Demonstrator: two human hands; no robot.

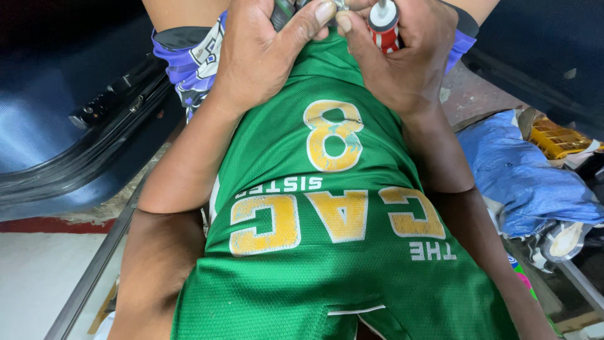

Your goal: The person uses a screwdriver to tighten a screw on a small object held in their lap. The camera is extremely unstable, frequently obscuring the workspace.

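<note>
While gripped: screwdriver [384,25], both hands [327,50].

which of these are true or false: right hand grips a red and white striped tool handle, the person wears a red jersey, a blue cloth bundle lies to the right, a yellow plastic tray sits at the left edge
1. The right hand grips a red and white striped tool handle. True.
2. The person wears a red jersey. False: the mesh jersey is green with yellow lettering.
3. A crumpled blue cloth bundle lies to the right. True.
4. A yellow plastic tray sits at the left edge. False: it is at the right edge, beyond the blue cloth.
5. The left hand rests on the floor. False: it is raised beside the right hand.
</note>
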